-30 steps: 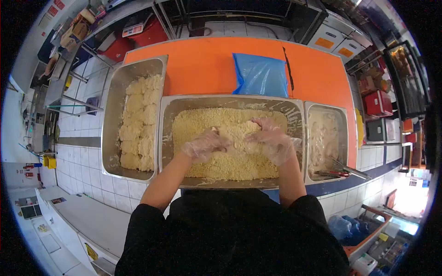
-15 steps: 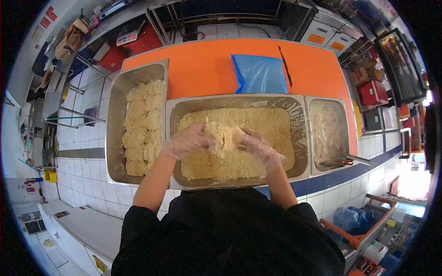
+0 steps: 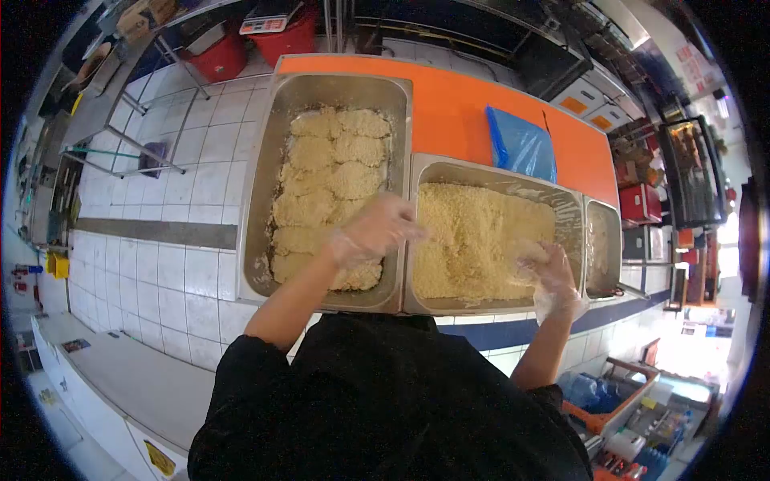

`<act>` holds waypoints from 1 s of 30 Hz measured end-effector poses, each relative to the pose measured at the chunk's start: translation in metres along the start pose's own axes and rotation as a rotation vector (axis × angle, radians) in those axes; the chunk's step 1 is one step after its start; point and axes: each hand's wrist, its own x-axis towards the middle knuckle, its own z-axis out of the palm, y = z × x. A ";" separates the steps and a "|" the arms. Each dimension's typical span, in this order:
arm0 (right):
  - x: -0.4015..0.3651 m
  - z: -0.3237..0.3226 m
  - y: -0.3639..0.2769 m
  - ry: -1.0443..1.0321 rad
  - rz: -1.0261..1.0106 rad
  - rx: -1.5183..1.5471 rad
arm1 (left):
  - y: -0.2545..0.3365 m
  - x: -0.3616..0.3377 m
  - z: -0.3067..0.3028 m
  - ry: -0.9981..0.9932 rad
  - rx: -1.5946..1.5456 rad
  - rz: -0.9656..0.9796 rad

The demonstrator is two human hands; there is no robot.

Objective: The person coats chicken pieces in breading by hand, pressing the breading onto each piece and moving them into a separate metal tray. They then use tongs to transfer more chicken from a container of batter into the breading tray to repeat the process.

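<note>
My left hand (image 3: 375,231), in a clear plastic glove, hovers over the wall between two steel trays. Its fingers are bent and a little apart, with nothing visible in them. Under and beside it, rows of breaded pieces (image 3: 309,200) lie in the left steel tray (image 3: 261,172); the hand hides some of them. My right hand (image 3: 549,276), gloved too, is loosely curled and appears empty. It is above the front right part of the coarse yellowish breading (image 3: 473,240) that fills the middle tray (image 3: 497,306).
A blue plastic bag (image 3: 521,144) lies on the orange tabletop (image 3: 453,104) behind the middle tray. At the right end stands a smaller tray (image 3: 601,248) of pale wet mix, with a metal handle (image 3: 634,292) sticking out. Red bins (image 3: 216,60) stand on the tiled floor beyond.
Both hands held a breaded piece between them over the middle tray; now they are apart and it is out of them. My view has swung left, and my left hand is by the left tray.
</note>
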 end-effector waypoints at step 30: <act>0.017 0.280 -0.093 -0.048 -0.609 -0.679 | -0.107 -0.019 -0.037 -0.057 0.932 -0.180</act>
